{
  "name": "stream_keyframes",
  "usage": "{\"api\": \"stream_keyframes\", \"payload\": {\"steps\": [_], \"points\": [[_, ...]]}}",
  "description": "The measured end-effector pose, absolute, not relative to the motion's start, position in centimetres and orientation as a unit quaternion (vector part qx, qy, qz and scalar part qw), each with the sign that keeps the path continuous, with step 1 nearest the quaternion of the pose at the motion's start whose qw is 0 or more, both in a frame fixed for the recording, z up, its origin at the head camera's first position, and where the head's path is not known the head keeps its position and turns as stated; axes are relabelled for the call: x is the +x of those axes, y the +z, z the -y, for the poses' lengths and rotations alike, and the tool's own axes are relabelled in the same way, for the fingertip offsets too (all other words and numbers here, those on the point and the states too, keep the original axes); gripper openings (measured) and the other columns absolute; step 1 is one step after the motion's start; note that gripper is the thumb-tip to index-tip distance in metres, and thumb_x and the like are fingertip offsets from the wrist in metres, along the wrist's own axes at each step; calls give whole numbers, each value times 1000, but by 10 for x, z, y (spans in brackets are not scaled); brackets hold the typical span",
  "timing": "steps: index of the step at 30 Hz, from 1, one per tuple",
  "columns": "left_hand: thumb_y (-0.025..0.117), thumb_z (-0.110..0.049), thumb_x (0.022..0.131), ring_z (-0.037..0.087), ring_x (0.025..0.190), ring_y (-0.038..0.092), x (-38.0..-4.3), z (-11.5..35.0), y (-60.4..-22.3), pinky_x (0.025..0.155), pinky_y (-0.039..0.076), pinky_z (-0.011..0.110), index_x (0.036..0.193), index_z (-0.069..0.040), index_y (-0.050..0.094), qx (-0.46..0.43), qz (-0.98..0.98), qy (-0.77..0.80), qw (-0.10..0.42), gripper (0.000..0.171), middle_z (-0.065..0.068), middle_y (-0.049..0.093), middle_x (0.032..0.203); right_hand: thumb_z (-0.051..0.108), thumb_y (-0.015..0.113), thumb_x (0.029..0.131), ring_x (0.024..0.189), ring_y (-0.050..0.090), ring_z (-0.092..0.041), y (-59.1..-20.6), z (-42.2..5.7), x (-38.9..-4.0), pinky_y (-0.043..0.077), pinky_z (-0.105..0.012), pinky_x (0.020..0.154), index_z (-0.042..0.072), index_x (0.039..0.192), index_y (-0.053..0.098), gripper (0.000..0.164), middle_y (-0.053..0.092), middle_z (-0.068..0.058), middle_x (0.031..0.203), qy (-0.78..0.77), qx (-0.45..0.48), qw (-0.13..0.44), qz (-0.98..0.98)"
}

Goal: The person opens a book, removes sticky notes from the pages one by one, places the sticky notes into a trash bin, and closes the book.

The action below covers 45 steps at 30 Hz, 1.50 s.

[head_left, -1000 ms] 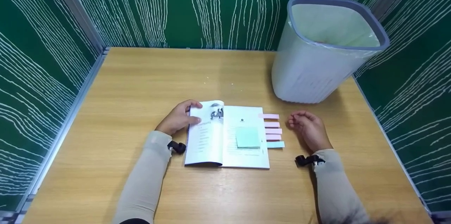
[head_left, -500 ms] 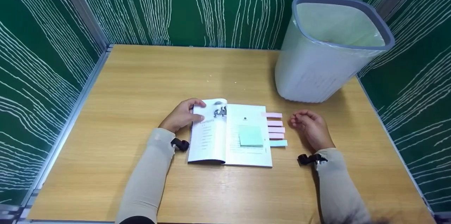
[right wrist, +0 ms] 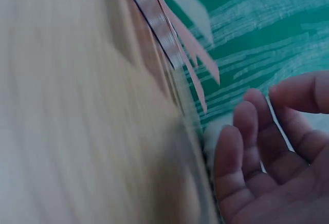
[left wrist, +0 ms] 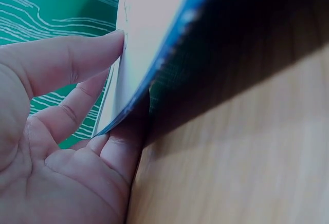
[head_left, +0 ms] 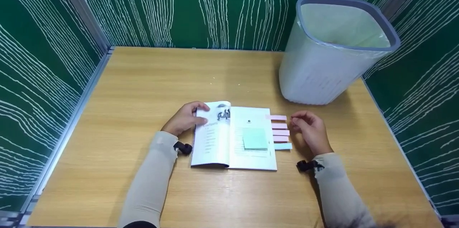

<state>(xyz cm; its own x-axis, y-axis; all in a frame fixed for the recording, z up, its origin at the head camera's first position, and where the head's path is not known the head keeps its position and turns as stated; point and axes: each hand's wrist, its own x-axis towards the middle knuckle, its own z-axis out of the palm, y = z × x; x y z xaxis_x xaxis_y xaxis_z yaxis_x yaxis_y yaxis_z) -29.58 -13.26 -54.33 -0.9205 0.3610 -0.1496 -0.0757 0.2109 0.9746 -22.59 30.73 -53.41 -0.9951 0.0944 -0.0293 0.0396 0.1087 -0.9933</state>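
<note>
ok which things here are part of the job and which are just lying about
Likely in the job:
book, held by the left hand
pink tabs and blue tab, beside the right hand
green paper square

Probably just lying about:
bin
tiny white specks on the table

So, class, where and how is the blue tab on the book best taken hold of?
Probably pinch the blue tab by its outer end, coming from the person's right: it juts past the right edge of the book, below the pink tabs, with the right hand on that side.
</note>
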Motion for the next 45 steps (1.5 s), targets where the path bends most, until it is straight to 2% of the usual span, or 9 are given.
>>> {"api": "stream_keyframes", "payload": {"steps": [5, 10, 15, 19, 26, 31, 37, 41, 45], "points": [[76, 7, 84, 25, 119, 59, -295, 134, -545, 97, 52, 30, 117, -7, 67, 94, -755, 625, 176, 37, 10, 59, 135, 10, 70, 97, 98, 63, -24, -529, -283, -217, 57, -26, 81, -2, 115, 66, 22, 67, -16, 111, 640, -3, 46, 767], [76, 8, 84, 25, 112, 63, -295, 133, -545, 90, 54, 28, 116, -6, 67, 98, -745, 635, 178, 36, 11, 62, 129, 4, 74, 93, 96, 62, -26, -529, -265, -208, 57, -26, 79, 0, 111, 69, 19, 66, -18, 110, 641, 58, 32, 764], [76, 7, 84, 24, 116, 61, -295, 132, -545, 96, 52, 28, 116, -6, 68, 106, -749, 631, 174, 35, 10, 62, 131, 8, 79, 90, 92, 60, -25, -531, -257, -202, 56, -24, 73, 1, 111, 69, 25, 65, -16, 110, 603, 112, 25, 790], [76, 7, 84, 25, 118, 60, -296, 132, -545, 100, 50, 31, 115, -7, 68, 104, -755, 625, 171, 35, 9, 62, 131, 10, 82, 89, 95, 58, -26, -534, -254, -201, 53, -22, 75, 0, 113, 70, 29, 63, -12, 114, 588, 143, 12, 796], [77, 6, 84, 25, 124, 55, -296, 132, -545, 111, 42, 37, 114, -8, 68, 101, -761, 617, 173, 35, 8, 62, 133, 17, 87, 84, 100, 56, -34, -538, -252, -199, 53, -22, 76, 7, 116, 73, 36, 61, -3, 119, 549, 177, -14, 817], [76, 7, 84, 25, 121, 58, -296, 131, -544, 104, 48, 34, 117, -8, 67, 94, -755, 624, 177, 37, 9, 62, 132, 21, 90, 82, 103, 57, -30, -538, -249, -199, 54, -26, 78, 13, 118, 75, 40, 60, -1, 125, 523, 193, -43, 829], [73, 9, 86, 25, 115, 63, -295, 128, -543, 86, 57, 29, 129, -9, 57, 74, -739, 642, 189, 50, 13, 62, 132, 19, 92, 79, 93, 51, -30, -541, -249, -200, 45, -26, 71, 14, 118, 75, 42, 62, -1, 122, 517, 205, -41, 830], [77, 4, 85, 26, 120, 63, -294, 127, -542, 91, 57, 31, 143, -13, 48, 47, -752, 631, 186, 68, 11, 59, 139, 18, 92, 78, 94, 51, -29, -543, -249, -201, 44, -27, 71, 15, 118, 75, 44, 62, 0, 121, 507, 221, -37, 832], [81, 1, 84, 26, 127, 61, -294, 127, -542, 97, 55, 34, 161, -15, 26, 24, -747, 636, 190, 97, 11, 48, 155, 20, 94, 76, 97, 53, -27, -544, -248, -201, 45, -30, 74, 20, 118, 75, 45, 63, 4, 120, 483, 232, -36, 844]]}}
